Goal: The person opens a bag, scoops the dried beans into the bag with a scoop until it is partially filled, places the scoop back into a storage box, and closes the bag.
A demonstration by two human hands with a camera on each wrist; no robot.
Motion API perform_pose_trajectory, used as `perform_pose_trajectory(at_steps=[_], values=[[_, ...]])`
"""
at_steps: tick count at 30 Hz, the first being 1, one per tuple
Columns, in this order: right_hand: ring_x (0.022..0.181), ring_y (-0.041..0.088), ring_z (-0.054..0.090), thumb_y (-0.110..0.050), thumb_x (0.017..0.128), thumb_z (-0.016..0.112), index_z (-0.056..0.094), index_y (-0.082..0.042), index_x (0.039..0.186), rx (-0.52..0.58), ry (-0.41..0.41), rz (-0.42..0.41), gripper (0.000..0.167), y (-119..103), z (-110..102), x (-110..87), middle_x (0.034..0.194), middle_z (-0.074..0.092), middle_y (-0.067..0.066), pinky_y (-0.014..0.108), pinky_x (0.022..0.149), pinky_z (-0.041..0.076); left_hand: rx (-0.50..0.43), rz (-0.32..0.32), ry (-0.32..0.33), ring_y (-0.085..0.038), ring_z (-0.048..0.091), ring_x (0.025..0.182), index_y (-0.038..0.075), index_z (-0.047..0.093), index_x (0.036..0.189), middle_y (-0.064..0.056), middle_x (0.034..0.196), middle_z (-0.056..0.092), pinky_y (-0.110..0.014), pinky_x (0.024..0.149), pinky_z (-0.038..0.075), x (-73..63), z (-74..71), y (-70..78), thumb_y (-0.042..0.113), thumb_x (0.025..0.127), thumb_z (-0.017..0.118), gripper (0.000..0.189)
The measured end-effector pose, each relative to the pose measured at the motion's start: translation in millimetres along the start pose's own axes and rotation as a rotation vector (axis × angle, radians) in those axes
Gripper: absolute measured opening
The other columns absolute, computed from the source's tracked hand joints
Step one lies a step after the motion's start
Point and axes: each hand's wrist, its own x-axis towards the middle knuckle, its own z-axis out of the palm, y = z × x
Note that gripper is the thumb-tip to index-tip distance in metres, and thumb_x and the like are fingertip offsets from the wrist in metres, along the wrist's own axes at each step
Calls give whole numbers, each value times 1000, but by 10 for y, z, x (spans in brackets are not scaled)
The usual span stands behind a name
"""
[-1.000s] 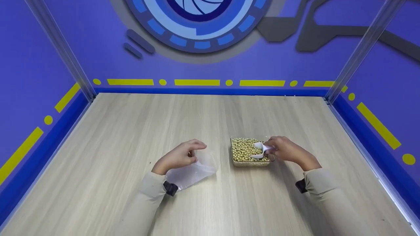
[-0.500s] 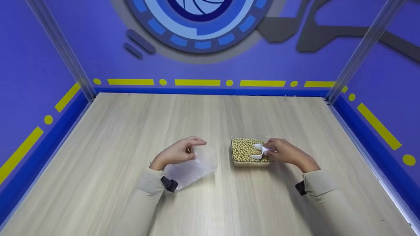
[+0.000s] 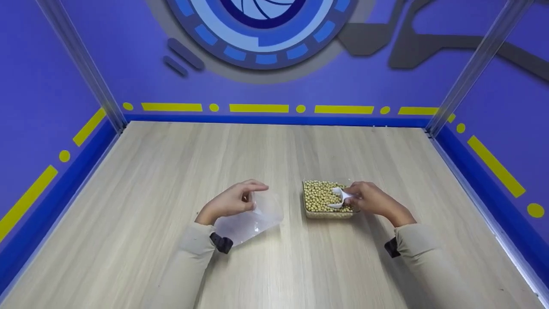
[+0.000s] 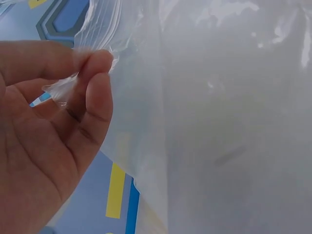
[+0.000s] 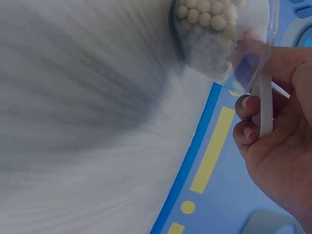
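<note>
My left hand [image 3: 231, 201] pinches the rim of a clear plastic zip bag [image 3: 253, 223]; the left wrist view shows the bag's ridged top edge [image 4: 105, 24] gathered between thumb and fingers. The bag hangs limp over the table, with no beans showing inside. To the right, a clear rectangular container [image 3: 328, 215] is filled with pale yellow soybeans [image 3: 317, 195]. My right hand [image 3: 377, 201] grips the handle [image 5: 265, 105] of a white scoop [image 3: 339, 201], whose bowl sits on the beans near the container's right side, mouth facing left.
The wood-grain table [image 3: 274, 150] carries both things near its middle. Blue panels [image 3: 274, 94] with yellow dashes wall the back and sides, and metal posts [image 3: 476, 73] stand at the rear corners.
The scoop has shifted very slightly in the beans, with its handle still in my right hand. My left hand has risen a little and the bag's folds have settled.
</note>
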Motion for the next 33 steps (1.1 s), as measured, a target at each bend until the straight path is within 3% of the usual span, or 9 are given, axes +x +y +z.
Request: perform_pose_trajectory(at_steps=[7,12,19,24,33], values=[[73,10,45,-16,93,62,70,0,107,-3,-39,-58,22,28,-13,-17,87,62,5,26,64,40,-29,29,1,-11,44,75,-1,53,134,-16,135,51,-19,66,38,12,-7,-4,-8,84,52,51],[76,9,48,-14,90,65,70,0,110,-21,3,-108,25,64,13,-16,90,64,6,28,66,43,-33,27,3,-12,44,76,-1,53,134,-16,135,51,-19,67,38,18,-12,-10,-8,83,52,51],[78,12,50,-13,87,67,71,0,101,-57,48,-162,19,101,46,-6,87,64,6,32,68,44,-37,18,8,-12,44,74,0,53,135,-17,136,50,-19,65,39,15,-28,12,-6,84,55,52],[81,17,53,-12,88,66,69,1,100,-113,51,-171,18,94,56,-7,89,64,8,38,72,45,-42,10,11,-11,46,75,0,53,135,-16,137,50,-19,66,40,25,-39,-6,-5,84,57,52],[86,21,57,-14,90,63,69,3,107,-83,74,-173,24,111,57,-44,96,65,11,41,76,47,-40,18,19,-13,47,77,1,54,135,-17,135,52,-20,69,42,32,-56,-10,-4,85,58,50]])
